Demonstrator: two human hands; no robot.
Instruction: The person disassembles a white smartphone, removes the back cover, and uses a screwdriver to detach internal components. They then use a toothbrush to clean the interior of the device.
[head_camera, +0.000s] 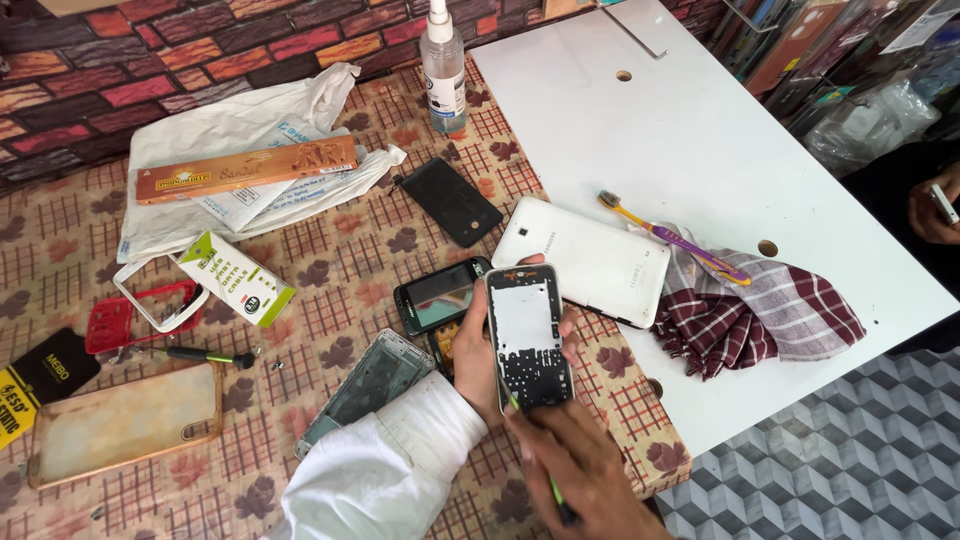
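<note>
My left hand (478, 352) holds an opened phone body (528, 335) upright, its bare white and black inside facing me. My right hand (580, 470) grips a thin green-handled tool (556, 492) whose tip touches the lower left corner of the phone body. A white sleeve (385, 465) covers my left forearm. Just behind the held phone lie a dark phone with a glossy screen (438, 293) and a white tablet (590, 260) face down.
A metal phone frame (368, 385), a black phone back (452, 200), a screwdriver (195, 354), a red frame (135, 315), a tan case (125, 422), boxes and a spray bottle (442, 65) lie on the patterned cloth. A toothbrush (672, 238) and checked rag (755, 310) rest on the white table. Another person's hand (935, 205) is at right.
</note>
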